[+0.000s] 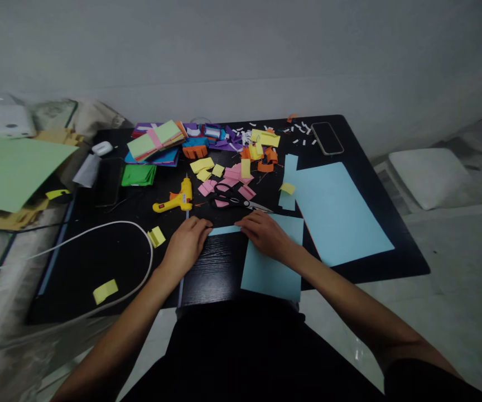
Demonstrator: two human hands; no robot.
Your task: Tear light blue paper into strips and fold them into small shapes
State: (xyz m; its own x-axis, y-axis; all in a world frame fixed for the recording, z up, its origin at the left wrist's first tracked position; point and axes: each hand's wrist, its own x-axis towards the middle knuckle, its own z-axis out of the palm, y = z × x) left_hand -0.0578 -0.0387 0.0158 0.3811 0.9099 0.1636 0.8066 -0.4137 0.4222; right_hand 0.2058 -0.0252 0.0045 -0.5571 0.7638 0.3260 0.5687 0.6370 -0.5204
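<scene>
A narrow light-blue paper strip (225, 230) lies across the black table between my hands. My left hand (188, 241) pinches its left end, and my right hand (264, 231) has its fingers closed on the right end. Under my right wrist rests a light-blue sheet (271, 274). Just beyond my fingers are black-handled scissors (235, 202), their blades pointing right. A yellow glue gun (177, 198) lies above my left hand. To the right is a larger blue sheet (341, 212), with more blue strips (289, 176) beside it.
Pink paper pieces (235, 176), yellow pieces and orange scraps crowd the table's middle. A paper stack (157, 140) and green papers (139, 175) sit at back left. A phone (327, 138) lies at back right. A white cable (151, 251) loops on the left. A stool (429, 174) stands right.
</scene>
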